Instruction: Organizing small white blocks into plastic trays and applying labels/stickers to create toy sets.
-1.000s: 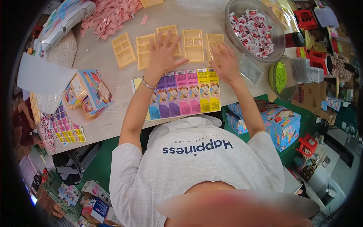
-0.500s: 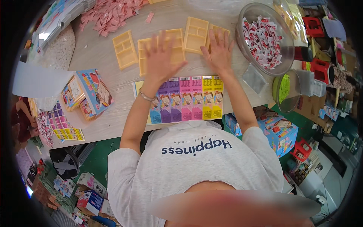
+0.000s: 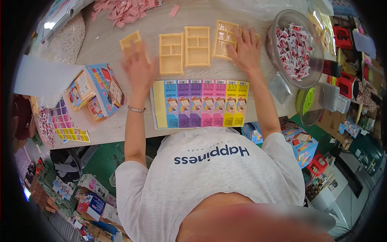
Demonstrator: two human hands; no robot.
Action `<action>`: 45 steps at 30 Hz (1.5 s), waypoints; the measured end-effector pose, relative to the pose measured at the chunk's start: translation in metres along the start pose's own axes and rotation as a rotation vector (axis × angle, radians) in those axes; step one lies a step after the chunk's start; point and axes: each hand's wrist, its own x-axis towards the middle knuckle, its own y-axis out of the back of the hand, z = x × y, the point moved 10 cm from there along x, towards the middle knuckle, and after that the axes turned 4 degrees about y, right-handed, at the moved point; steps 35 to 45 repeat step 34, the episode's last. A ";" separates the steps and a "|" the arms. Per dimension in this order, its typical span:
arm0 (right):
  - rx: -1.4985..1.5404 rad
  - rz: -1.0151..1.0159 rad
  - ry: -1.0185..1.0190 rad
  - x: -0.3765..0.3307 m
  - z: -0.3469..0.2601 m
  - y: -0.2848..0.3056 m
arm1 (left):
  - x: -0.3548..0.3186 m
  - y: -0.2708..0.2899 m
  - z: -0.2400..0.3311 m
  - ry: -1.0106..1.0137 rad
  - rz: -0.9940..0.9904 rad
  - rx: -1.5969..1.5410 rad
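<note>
Several pale-yellow compartment trays lie in a row on the table. My left hand (image 3: pixel 139 67), slightly blurred, has its fingers apart over the leftmost tray (image 3: pixel 131 39) and hides much of it. Two trays stand side by side in the middle, a left one (image 3: pixel 171 63) and a right one (image 3: pixel 197 55). My right hand (image 3: pixel 246 51) rests with fingers spread at the right edge of another tray (image 3: pixel 223 42), and a bit of yellow plastic shows beyond its fingers. Between my forearms lies a sheet of colourful printed labels (image 3: pixel 205 104), in blue, purple, pink and yellow strips.
Pink sachets (image 3: pixel 121 11) are heaped at the far left. On the right stand a clear bowl of red-and-white sachets (image 3: pixel 293 52) and a smaller bowl with green pieces (image 3: pixel 308 100). A clear plastic bag (image 3: pixel 280 88) lies near them. An illustrated box (image 3: pixel 105 89) stands left.
My left hand has moved left from the middle trays to the leftmost one. The middle trays now stand apart and straighter. My right hand stays over the right-hand tray, which is shifted.
</note>
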 end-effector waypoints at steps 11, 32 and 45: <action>0.029 0.004 -0.189 -0.029 0.010 0.011 | -0.004 0.014 0.078 -0.361 -0.010 -0.071; 0.017 -0.062 -0.040 -0.010 -0.010 0.001 | 0.025 0.028 0.038 -0.201 0.036 -0.181; 0.110 -0.043 -0.065 -0.010 -0.011 0.004 | 0.030 0.018 -0.015 -0.100 -0.022 -0.114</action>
